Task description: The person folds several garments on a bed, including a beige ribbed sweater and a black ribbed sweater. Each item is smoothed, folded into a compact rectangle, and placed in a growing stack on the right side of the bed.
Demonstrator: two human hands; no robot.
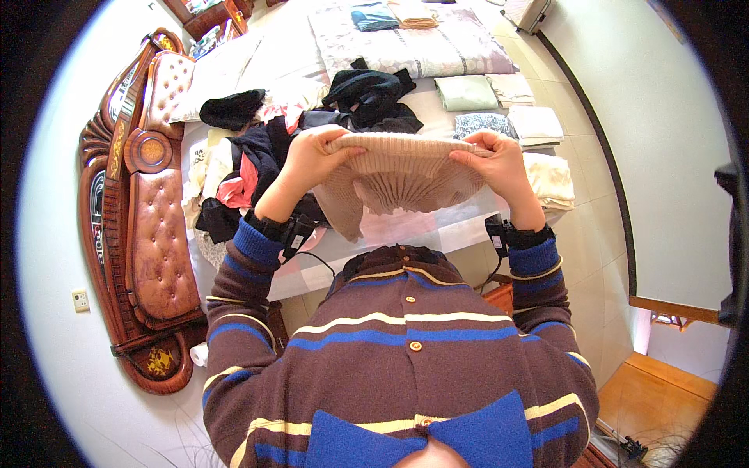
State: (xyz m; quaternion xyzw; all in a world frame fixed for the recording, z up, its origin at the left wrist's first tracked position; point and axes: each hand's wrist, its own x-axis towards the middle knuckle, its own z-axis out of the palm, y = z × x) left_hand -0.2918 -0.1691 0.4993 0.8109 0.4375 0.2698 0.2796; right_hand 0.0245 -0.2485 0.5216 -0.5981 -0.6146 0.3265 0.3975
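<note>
A beige ribbed knit sweater (406, 173) hangs stretched between my two hands, above the near edge of the bed. My left hand (321, 156) pinches its upper left corner, thumb on the near side. At the upper right corner my right hand (493, 160) grips the same ribbed edge. The knit sags in folds below that edge, and one part dangles lower on the left. Just beyond my left hand lies a heap of loose dark clothes (265, 156), with pink and cream pieces among them.
Folded clothes line the bed's right side, among them a pale green stack (466, 93), a white one (535, 123) and a cream one (548, 181). A folded quilt (413, 51) lies farther back. The tufted wooden headboard (165, 234) stands left; a tiled floor (589, 175) runs along the right.
</note>
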